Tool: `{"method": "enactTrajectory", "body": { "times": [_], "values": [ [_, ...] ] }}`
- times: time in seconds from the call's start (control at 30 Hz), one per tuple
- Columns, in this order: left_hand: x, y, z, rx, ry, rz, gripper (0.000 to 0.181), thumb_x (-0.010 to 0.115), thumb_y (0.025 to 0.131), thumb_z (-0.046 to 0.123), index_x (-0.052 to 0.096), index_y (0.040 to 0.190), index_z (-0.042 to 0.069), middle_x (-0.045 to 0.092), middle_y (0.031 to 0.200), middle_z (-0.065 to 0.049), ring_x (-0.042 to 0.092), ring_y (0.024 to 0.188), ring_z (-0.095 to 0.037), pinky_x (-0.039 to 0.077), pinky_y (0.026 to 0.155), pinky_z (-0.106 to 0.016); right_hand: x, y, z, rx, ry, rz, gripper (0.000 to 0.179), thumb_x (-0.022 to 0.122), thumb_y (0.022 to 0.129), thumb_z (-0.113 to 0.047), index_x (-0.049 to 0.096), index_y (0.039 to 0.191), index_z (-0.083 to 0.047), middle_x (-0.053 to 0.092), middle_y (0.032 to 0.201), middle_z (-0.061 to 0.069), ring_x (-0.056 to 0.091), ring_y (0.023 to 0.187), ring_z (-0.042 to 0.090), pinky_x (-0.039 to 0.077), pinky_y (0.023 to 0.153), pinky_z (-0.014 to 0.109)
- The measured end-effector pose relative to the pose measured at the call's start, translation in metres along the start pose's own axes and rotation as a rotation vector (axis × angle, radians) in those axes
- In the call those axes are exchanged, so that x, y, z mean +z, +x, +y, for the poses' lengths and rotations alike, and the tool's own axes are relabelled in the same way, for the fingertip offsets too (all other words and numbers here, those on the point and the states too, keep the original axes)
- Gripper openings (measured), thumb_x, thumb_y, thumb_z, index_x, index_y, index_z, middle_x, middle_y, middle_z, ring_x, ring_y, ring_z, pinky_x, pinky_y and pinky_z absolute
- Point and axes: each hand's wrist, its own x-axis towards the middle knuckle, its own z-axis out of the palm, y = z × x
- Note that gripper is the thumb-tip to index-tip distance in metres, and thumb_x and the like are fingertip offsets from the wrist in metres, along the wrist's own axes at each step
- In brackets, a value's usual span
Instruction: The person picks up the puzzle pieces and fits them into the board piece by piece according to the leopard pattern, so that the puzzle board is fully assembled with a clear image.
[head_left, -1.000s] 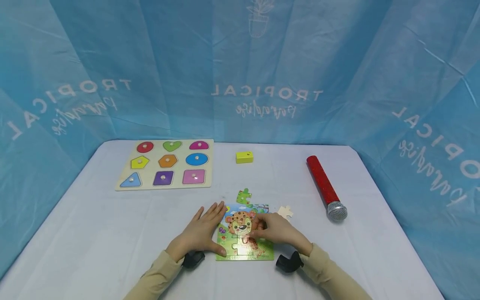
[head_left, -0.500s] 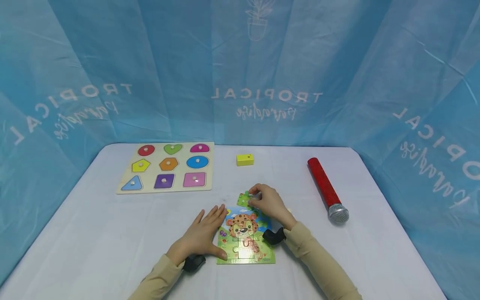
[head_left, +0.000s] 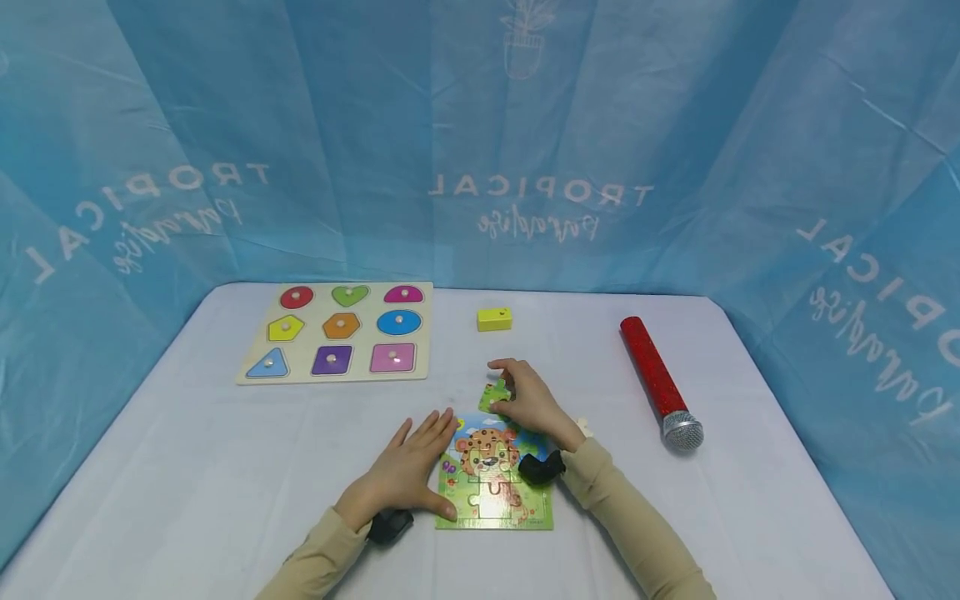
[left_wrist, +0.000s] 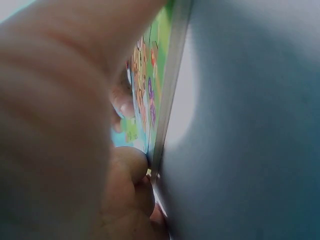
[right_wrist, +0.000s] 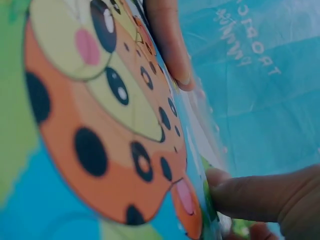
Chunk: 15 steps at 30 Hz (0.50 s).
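Taking the leopard puzzle [head_left: 491,483] at the near middle of the table [head_left: 187,467] as the landmark, the wooden shape board [head_left: 339,343] lies well to its far left, nine coloured shapes seated in it. Just left of the puzzle rests the left hand [head_left: 405,475], flat on the table with fingers [head_left: 435,425] straight and spread, its thumb against the puzzle's left edge (the left wrist view shows that edge close up, though blurred). The puzzle itself lies flat, its leopard face showing large in the right wrist view [right_wrist: 100,115]. At the puzzle's far edge, the right hand [head_left: 528,404] pinches a green puzzle piece [head_left: 493,396] between thumb and curled fingers, the piece touching or just above the puzzle's top border; which of the two cannot be told. Beyond that, toward the backdrop, sits a small yellow block [head_left: 494,319], well apart from the puzzle. A pale piece [head_left: 583,427] peeks out just right of the right wrist. Farther right lies a red microphone [head_left: 660,383], its silver head toward the near side.
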Motion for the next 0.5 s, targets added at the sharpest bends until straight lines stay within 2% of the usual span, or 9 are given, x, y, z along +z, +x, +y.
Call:
{"method": "enactTrajectory", "body": {
  "times": [0.07, 0.17, 0.23, 0.33, 0.4, 0.5],
  "values": [
    [-0.001, 0.0, 0.0, -0.003, 0.0, -0.001, 0.128, 0.083, 0.058, 0.062, 0.021, 0.154, 0.003, 0.016, 0.163, -0.014, 0.013, 0.151, -0.034, 0.007, 0.12, -0.061, -0.001, 0.0, 0.002, -0.002, 0.074, -0.004, 0.063, 0.075, 0.083, -0.009, 0.047, 0.14, -0.012, 0.052, 0.111, 0.01, 0.05, 0.081, 0.019, 0.046, 0.069, 0.034],
    [0.0, 0.0, 0.0, -0.003, 0.006, 0.0, 0.128, 0.083, 0.058, 0.062, 0.021, 0.154, 0.003, 0.016, 0.163, -0.013, 0.013, 0.151, -0.034, 0.007, 0.12, -0.061, -0.004, -0.001, 0.004, 0.044, 0.213, 0.011, 0.061, 0.072, 0.085, -0.006, 0.048, 0.14, -0.012, 0.054, 0.113, 0.012, 0.05, 0.071, 0.016, 0.046, 0.059, 0.03],
    [0.0, 0.0, -0.001, -0.001, 0.011, 0.002, 0.128, 0.083, 0.058, 0.062, 0.021, 0.154, 0.003, 0.016, 0.163, -0.013, 0.013, 0.151, -0.034, 0.007, 0.12, -0.061, -0.006, -0.001, 0.006, 0.094, 0.304, 0.035, 0.053, 0.07, 0.087, -0.005, 0.053, 0.136, -0.011, 0.057, 0.112, 0.012, 0.055, 0.068, 0.014, 0.05, 0.057, 0.029],
    [0.001, 0.001, -0.001, 0.002, 0.012, 0.002, 0.128, 0.083, 0.058, 0.062, 0.021, 0.154, 0.003, 0.016, 0.163, -0.013, 0.013, 0.151, -0.034, 0.007, 0.12, -0.061, -0.009, -0.002, 0.006, 0.157, 0.427, 0.057, 0.04, 0.067, 0.089, -0.005, 0.059, 0.128, -0.006, 0.061, 0.104, 0.014, 0.064, 0.07, 0.012, 0.057, 0.061, 0.029],
    [0.002, 0.001, -0.002, 0.001, 0.013, 0.002, 0.128, 0.083, 0.058, 0.062, 0.021, 0.154, 0.003, 0.016, 0.163, -0.013, 0.013, 0.151, -0.034, 0.007, 0.12, -0.061, -0.011, -0.004, 0.002, 0.173, 0.489, 0.03, 0.035, 0.065, 0.091, -0.005, 0.06, 0.125, -0.003, 0.063, 0.098, 0.016, 0.067, 0.072, 0.013, 0.059, 0.064, 0.031],
    [0.002, 0.001, -0.002, 0.001, 0.017, 0.004, 0.128, 0.082, 0.059, 0.062, 0.02, 0.154, 0.004, 0.016, 0.163, -0.013, 0.013, 0.151, -0.033, 0.007, 0.12, -0.061, -0.013, -0.01, -0.009, 0.155, 0.496, -0.074, 0.031, 0.063, 0.092, -0.007, 0.06, 0.123, -0.002, 0.066, 0.092, 0.016, 0.069, 0.07, 0.016, 0.059, 0.061, 0.033]
  ]
}}
